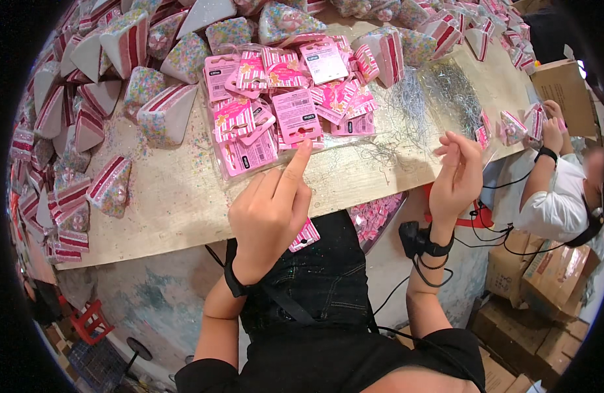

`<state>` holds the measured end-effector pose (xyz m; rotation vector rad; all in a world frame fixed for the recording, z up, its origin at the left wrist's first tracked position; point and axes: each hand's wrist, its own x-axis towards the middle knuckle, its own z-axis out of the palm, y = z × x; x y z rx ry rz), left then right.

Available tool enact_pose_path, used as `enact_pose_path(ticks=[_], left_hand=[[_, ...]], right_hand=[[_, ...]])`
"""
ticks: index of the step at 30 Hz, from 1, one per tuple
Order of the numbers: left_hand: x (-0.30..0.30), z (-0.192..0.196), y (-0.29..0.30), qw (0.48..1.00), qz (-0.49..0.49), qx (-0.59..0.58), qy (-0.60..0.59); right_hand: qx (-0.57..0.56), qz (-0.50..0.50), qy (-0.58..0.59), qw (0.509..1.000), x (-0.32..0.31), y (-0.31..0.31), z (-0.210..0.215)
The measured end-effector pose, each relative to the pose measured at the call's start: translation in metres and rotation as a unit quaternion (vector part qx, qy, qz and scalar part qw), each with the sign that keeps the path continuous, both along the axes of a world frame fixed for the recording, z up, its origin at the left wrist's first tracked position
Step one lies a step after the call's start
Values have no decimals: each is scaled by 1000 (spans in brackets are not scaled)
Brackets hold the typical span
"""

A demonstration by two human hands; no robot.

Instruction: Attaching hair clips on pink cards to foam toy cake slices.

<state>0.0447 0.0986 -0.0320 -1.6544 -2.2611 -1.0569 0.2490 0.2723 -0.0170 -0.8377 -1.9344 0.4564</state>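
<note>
My left hand (pixel 266 213) reaches over the table's near edge. Its index finger is stretched out, the tip at the lower edge of a pink header card (pixel 296 112) with a hanging slot. The other fingers curl under, and what they may hold is hidden. Below the thumb a striped pink card (pixel 305 236) shows against my dark trousers; I cannot tell whether the hand holds it. More pink cards lie in a loose pile on a clear plastic sheet. My right hand (pixel 456 173) is raised to the right, fingers bent toward the thumb; anything pinched there is too small to see.
Sprinkle-covered toy cake slices (pixel 167 112) crowd the table's left and far sides. Thin silvery wire ties (pixel 406 105) lie right of the cards. A tub of pink pieces (pixel 375 221) stands below the edge. At right, a co-worker (pixel 557 190) handles a cake slice near cardboard boxes (pixel 560 272).
</note>
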Motion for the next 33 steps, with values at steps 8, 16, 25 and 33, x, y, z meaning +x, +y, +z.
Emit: enact_pose_path(ticks=[8,16,25,33], left_hand=[[-1,-7,0,1000,-4,25,18],[-2,-8,-2,1000,-11,25,7],[-1,9,-23,981,-76,57,-170],[27,41,-59,825,-184,-31,-534]], right_hand=[[183,2,-276,943,-4,-3,4],[-39,78,42,995,-4,-13,-3],[-409,273,326,807,2,-43,-2],[-363,432,107,819,4,-101,11]])
